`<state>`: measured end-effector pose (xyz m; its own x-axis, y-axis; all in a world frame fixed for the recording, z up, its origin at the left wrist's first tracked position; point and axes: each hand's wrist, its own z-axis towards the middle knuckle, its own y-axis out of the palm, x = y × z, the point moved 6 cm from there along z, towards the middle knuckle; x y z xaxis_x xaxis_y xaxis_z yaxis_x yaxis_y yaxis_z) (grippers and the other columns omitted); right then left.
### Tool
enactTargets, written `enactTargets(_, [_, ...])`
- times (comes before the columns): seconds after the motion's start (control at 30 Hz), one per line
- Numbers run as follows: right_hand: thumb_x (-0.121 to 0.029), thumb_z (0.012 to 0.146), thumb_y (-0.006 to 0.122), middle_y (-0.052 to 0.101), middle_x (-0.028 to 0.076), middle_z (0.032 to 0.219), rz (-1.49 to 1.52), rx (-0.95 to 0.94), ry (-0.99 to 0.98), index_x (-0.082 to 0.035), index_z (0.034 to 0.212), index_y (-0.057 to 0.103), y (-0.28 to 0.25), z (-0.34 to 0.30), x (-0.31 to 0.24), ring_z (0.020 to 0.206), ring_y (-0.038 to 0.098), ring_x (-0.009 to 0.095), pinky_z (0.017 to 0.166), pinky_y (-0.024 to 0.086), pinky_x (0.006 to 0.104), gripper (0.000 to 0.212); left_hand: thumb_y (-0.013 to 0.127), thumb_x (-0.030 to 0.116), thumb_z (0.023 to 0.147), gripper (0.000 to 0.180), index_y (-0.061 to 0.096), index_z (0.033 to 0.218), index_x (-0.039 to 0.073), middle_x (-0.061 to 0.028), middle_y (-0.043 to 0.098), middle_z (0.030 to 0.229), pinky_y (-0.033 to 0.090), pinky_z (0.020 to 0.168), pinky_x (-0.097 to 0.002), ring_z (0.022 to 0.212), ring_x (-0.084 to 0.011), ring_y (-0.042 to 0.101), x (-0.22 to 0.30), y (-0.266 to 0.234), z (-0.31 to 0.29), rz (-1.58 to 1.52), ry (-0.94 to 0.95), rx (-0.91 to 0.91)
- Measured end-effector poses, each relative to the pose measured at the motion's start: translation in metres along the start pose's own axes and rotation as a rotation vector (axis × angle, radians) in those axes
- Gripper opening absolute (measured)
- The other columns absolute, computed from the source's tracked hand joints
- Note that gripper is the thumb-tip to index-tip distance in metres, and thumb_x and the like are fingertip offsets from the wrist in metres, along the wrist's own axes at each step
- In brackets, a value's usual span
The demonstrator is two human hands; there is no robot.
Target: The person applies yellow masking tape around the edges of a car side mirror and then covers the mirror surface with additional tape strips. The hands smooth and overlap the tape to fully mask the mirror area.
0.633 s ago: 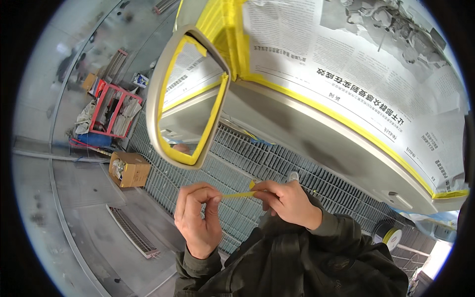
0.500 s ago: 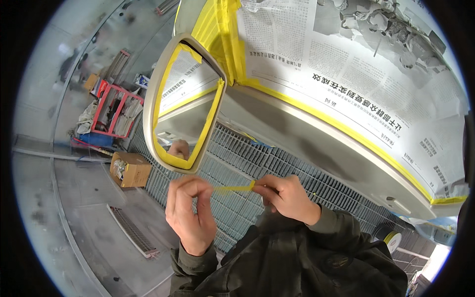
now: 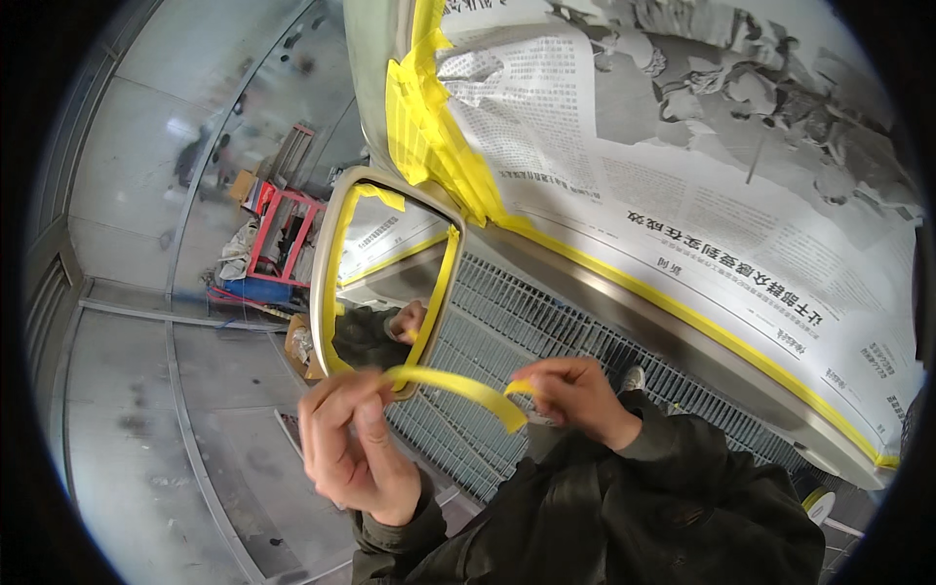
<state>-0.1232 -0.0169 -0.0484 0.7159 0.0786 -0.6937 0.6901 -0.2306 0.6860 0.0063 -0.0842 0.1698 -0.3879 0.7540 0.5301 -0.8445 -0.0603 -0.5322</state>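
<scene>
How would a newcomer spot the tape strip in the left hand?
Find the side mirror beside the newspaper. At the mirror's lower edge in the view, the left hand pinches a yellow tape strip. Unlike the tape stuck to the mirror, this strip arches through the air toward the right hand.

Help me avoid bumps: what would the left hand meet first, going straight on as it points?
Likely the side mirror, just above the left hand in the picture, though the depth is unclear.

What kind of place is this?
Probably a vehicle paint booth or body shop: newspaper taped onto a car, yellow tape edging its side mirror, metal grate floor.
</scene>
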Motion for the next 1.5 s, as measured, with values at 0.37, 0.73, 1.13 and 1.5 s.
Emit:
enactTargets(0.37, [-0.01, 0.103, 0.059, 0.059, -0.003, 0.077, 0.35, -0.47, -0.05, -0.009, 0.112, 0.051, 0.079, -0.001, -0.042, 0.061, 0.058, 0.007, 0.051, 0.042, 0.0217, 0.012, 0.067, 0.018, 0.104, 0.05, 0.055, 0.148, -0.004, -0.0053, 0.074, 0.083, 0.052, 0.072, -0.0246, 0.077, -0.0069, 0.065, -0.027, 0.042, -0.014, -0.17, -0.299, -0.278])
enactTargets(0.73, [-0.008, 0.091, 0.076, 0.068, 0.015, 0.119, -0.624, 0.219, -1.04, 0.003, 0.126, 0.063, 0.037, 0.036, -0.132, 0.101, 0.068, 0.017, 0.089, 0.054, 0.0309, 0.04, 0.067, 0.003, 0.095, 0.06, 0.05, 0.152, -0.002, -0.0006, 0.049, 0.054, 0.036, 0.053, -0.024, 0.054, -0.0041, 0.038, 0.008, 0.033, 0.056, 0.055, -0.385, -0.814])
enactTargets(1.13, [-0.016, 0.1, 0.074, 0.074, 0.006, 0.081, 0.066, -0.011, -0.496, 0.008, 0.104, 0.075, 0.047, 0.128, -0.115, 0.066, 0.063, 0.007, 0.059, 0.052, 0.0232, 0.024, 0.071, 0.021, 0.095, 0.059, 0.053, 0.146, 0.0, -0.0125, 0.06, 0.056, 0.05, 0.049, -0.0406, 0.048, -0.0321, 0.063, 0.004, 0.067, 0.092, 0.667, 0.319, -0.742])
enactTargets(1.5, [-0.021, 0.099, 0.074, 0.068, -0.001, 0.075, 0.043, 0.06, -0.438, 0.001, 0.092, 0.077, 0.048, 0.137, -0.114, 0.065, 0.059, 0.006, 0.059, 0.044, 0.0229, 0.023, 0.077, 0.029, 0.091, 0.06, 0.057, 0.137, -0.004, -0.0142, 0.07, 0.085, 0.056, 0.055, -0.0417, 0.066, -0.0303, 0.07, 0.017, 0.065, 0.071, 0.884, 0.505, -0.79])
